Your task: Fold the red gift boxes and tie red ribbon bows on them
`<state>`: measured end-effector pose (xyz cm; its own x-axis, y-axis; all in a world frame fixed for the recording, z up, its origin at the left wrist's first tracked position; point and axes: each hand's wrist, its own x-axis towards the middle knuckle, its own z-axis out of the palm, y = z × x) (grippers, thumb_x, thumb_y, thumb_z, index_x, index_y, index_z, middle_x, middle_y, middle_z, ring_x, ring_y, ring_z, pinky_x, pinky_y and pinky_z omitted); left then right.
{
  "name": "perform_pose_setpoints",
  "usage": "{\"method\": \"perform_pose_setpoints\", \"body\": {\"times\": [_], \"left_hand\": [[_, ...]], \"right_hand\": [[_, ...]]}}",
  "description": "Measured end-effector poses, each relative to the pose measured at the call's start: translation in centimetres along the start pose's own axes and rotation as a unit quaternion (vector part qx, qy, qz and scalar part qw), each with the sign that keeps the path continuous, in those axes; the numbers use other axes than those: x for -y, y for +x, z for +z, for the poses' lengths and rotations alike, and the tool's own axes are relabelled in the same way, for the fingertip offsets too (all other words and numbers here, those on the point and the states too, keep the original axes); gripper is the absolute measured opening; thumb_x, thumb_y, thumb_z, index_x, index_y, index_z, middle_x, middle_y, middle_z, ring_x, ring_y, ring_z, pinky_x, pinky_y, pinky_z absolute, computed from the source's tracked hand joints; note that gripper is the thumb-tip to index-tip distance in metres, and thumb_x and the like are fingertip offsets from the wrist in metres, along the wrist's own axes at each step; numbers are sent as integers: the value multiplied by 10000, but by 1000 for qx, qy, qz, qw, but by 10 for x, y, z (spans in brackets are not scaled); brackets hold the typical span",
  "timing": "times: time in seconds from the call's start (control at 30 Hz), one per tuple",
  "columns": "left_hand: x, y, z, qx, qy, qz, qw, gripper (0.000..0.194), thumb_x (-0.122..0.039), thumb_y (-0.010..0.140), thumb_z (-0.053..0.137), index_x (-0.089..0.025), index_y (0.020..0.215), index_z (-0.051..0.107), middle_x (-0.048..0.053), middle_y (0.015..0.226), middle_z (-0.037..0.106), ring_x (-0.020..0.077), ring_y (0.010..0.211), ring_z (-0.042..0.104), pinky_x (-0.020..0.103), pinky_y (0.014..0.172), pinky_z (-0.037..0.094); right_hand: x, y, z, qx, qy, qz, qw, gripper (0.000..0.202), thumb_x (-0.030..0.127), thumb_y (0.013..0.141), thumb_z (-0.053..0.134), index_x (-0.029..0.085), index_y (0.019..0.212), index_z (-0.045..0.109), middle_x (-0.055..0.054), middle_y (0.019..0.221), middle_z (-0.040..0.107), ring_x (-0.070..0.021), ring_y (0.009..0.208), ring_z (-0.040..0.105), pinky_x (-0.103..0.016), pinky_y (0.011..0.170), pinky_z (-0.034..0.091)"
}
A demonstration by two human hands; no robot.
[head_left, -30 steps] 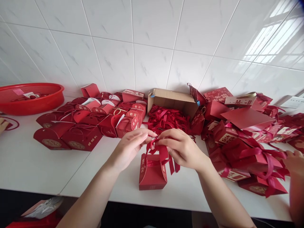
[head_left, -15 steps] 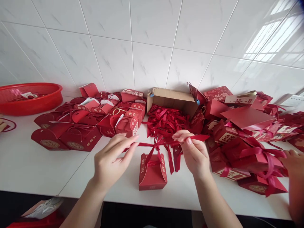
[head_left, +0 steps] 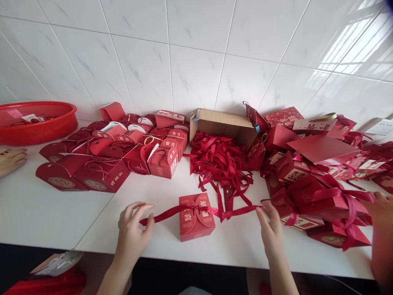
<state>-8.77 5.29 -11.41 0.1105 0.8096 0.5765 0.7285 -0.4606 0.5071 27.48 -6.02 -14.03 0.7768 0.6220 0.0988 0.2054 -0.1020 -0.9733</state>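
Note:
A small red gift box (head_left: pixel 196 227) sits near the table's front edge, its rounded top flaps folded together. A dark red ribbon (head_left: pixel 168 213) is tied across the top, its two tails spread out sideways. My left hand (head_left: pixel 133 227) is left of the box, thumb and fingers apart, with the end of the left tail lying behind the thumb. On the other side my right hand (head_left: pixel 270 225) pinches the end of the right tail between thumb and fingers. Behind the box lies a heap of loose red ribbons (head_left: pixel 217 157), spilling from a cardboard box (head_left: pixel 224 119).
Several red gift boxes (head_left: pixel 104 172) stand in rows at left, beside a red plastic basket (head_left: pixel 61 131). More boxes (head_left: pixel 325 200), some with ribbon bows, are piled at right. Other people's hands show at the left edge (head_left: pixel 14 159) and right edge (head_left: pixel 382 209). A tiled wall rises behind.
My hands have moved apart and down, drawing the ribbon tails out to the sides. The knot now lies on the box top, whose flaps have come together. Another person's hand appears farther in at left.

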Motion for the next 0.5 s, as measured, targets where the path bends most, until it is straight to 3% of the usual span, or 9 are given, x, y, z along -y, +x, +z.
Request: {"method": "perform_pose_setpoints", "body": {"times": [0.07, 0.1, 0.13, 0.2, 0.27, 0.33, 0.43, 0.5], "left_hand": [[-17, 5, 2, -11, -60, -29, 998, 106, -264, 831, 591, -231, 924, 630, 101, 1054, 597, 289, 1046, 592, 455, 927, 488], [-25, 8, 4, 12, -115, -52, 992, 124, -285, 840, 599, -235, 953, 606, 98, 1088, 587, 288, 1095, 576, 459, 966, 471], [-33, 10, 5, 47, -175, -81, 980, 161, -312, 849, 603, -238, 990, 581, 93, 1115, 578, 279, 1130, 567, 446, 989, 466], [-47, 12, 10, 119, -266, -146, 946, 252, -371, 850, 614, -241, 1048, 529, 85, 1152, 560, 261, 1159, 565, 420, 996, 472], [-58, 15, 16, 174, -305, -193, 916, 331, -406, 820, 647, -240, 1063, 496, 77, 1153, 546, 253, 1135, 581, 400, 959, 494], [-64, 18, 22, 202, -318, -221, 900, 375, -412, 779, 682, -238, 1044, 482, 66, 1118, 552, 243, 1070, 604, 378, 890, 517], [-67, 24, 24, 239, -327, -245, 881, 392, -422, 737, 713, -232, 986, 477, 35, 999, 592, 210, 911, 627, 336, 778, 524], [-67, 28, 22, 292, -334, -248, 861, 348, -450, 754, 698, -219, 917, 496, 14, 902, 606, 191, 816, 620, 313, 728, 511]], "right_hand": [[17, 1, 7, -71, -34, -112, 991, 607, 490, 828, 646, 200, 1340, 496, -169, 1374, 470, -330, 1274, 453, -511, 1004, 426], [27, 1, 11, -62, -36, -163, 984, 562, 458, 851, 632, 202, 1334, 503, -172, 1366, 475, -325, 1277, 451, -524, 1023, 407], [37, -1, 18, -20, -32, -201, 979, 485, 428, 879, 609, 206, 1303, 530, -168, 1331, 506, -316, 1258, 470, -525, 1027, 403], [54, -7, 34, 127, -13, -226, 966, 327, 393, 921, 564, 213, 1193, 589, -143, 1223, 582, -282, 1166, 543, -488, 993, 441], [64, -13, 54, 274, 1, -195, 942, 260, 405, 919, 573, 203, 1081, 603, -111, 1114, 622, -243, 1060, 593, -418, 929, 487], [68, -18, 73, 365, 28, -131, 921, 277, 448, 883, 619, 195, 984, 571, -74, 1013, 628, -203, 952, 610, -346, 843, 512], [67, -19, 89, 435, 86, -12, 896, 374, 505, 812, 695, 199, 892, 495, -14, 882, 598, -148, 787, 578, -271, 699, 491], [67, -17, 91, 466, 96, 53, 878, 418, 534, 786, 712, 196, 842, 474, 18, 795, 559, -119, 695, 521, -242, 628, 434]]}}
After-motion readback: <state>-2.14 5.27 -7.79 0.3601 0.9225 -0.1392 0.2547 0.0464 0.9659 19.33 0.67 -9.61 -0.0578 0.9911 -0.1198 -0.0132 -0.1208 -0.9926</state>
